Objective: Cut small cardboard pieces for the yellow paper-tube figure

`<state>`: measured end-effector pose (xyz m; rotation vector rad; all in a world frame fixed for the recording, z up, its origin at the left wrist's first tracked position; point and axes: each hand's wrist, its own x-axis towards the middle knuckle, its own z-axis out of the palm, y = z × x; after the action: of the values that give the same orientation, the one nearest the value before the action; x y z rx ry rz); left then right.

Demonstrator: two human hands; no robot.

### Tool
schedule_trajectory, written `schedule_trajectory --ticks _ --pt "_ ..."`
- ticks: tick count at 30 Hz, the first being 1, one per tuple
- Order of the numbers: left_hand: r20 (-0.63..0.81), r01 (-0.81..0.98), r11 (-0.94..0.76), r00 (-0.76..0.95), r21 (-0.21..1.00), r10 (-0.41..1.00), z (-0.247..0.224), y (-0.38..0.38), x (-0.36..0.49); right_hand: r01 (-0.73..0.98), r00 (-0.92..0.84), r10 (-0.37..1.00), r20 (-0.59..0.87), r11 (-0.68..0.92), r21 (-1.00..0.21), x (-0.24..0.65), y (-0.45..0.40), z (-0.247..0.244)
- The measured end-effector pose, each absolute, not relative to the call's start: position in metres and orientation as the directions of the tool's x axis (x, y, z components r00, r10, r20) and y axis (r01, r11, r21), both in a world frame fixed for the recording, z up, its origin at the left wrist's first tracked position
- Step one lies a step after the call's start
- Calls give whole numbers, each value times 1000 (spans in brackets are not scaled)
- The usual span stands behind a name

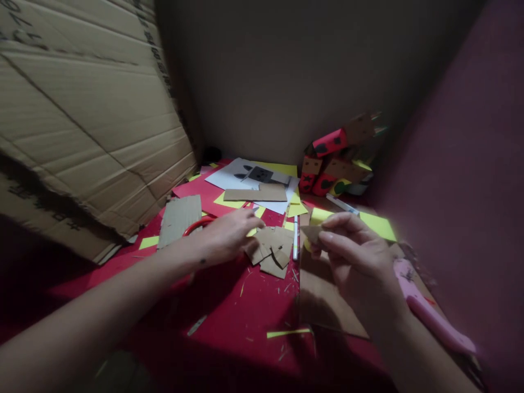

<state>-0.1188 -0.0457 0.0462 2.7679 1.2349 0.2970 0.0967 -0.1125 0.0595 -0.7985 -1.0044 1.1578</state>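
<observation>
Right hand [362, 256]: pinching cardboard piece [311, 233], right of scrap pile [275, 238] | left hand [230, 233]: pile's left, grip unclear | avoid creasing

The large cardboard panel [94, 109] reads "76", other print unclear.

My bare left forearm [118, 305] slants over the worktop [229, 311] from its near left corner, back of the wrist [200, 254] upward with a small dark spot on it. My left grip [233, 232] hangs palm down, fingers bent, some tips hidden. My right forearm [426, 346] rises along the right edge; my right grip [360, 256] pinches, thumb [338, 244] against forefinger, other fingers curled.
</observation>
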Motion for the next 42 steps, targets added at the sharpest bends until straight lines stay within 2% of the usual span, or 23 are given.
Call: schedule_trajectory --ticks 1,3,8,11,15,17,21,23,27,34,38,42 --pt "162 626 -744 729 235 665 45 -47 -108 -353 114 961 251 275 -894 99 -113 61" --pt "166 523 -805 800 280 577 39 -45 -89 -350 144 946 291 324 -879 104 -114 63" --pt "76 571 -710 755 413 651 26 -36 -74 -373 131 953 273 302 -877 112 -115 54" --pt "88 596 -654 705 466 704 28 -39 -76 -400 75 966 246 255 -880 116 -117 45" --pt "50 613 -550 641 567 766 42 -53 -78 -430 32 981 191 186 -883 117 -118 36" --pt "-5 593 -466 622 657 783 52 -61 -80 -436 18 985 170 161 -885 117 -119 34" --pt "-107 408 -170 574 897 812 70 -73 -85 -400 -3 991 137 125 -908 116 -121 32" --pt "-78 291 -122 589 949 804 75 -77 -87 -353 -2 994 108 101 -930 115 -122 31" --pt "-24 143 -95 662 985 749 79 -81 -84 -256 -38 998 56 45 -966 112 -123 29" --pt "7 164 -189 738 968 675 85 -76 -70 -177 -287 958 23 -30 -984 102 -120 30" --pt "57 127 -203 700 971 712 89 -68 -71 -278 -264 965 -7 -83 -957 97 -111 32" --pt "49 132 -187 678 973 734 86 -55 -79 -359 -259 966 -6 -102 -928 89 -101 37"
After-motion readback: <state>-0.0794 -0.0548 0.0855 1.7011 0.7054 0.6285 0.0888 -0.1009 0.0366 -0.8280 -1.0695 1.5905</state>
